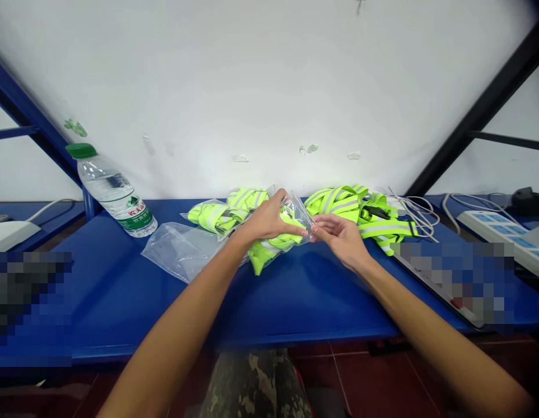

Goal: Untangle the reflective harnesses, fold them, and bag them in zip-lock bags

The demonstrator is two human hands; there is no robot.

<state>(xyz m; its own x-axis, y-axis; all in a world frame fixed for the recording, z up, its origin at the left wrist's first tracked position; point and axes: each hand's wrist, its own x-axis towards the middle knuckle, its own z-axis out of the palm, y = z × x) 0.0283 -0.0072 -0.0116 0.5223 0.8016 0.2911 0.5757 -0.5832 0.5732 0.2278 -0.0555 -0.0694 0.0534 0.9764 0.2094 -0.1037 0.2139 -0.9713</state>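
Observation:
My left hand [266,222] is closed around a folded neon-yellow reflective strap [269,248] that sits partly inside a clear plastic bag [299,213]. My right hand [341,237] pinches the mouth of that bag with thumb and fingertips. Both hands meet just above the blue table [295,296], near its middle. More neon-yellow straps [351,204] lie in a heap behind my right hand, and a bagged one [212,215] lies behind my left.
An empty clear bag [177,248] lies flat to the left. A water bottle with a green cap [115,193] leans at the back left. White cables [415,213] and a power strip [504,235] sit at the right. A white wall rises behind the table.

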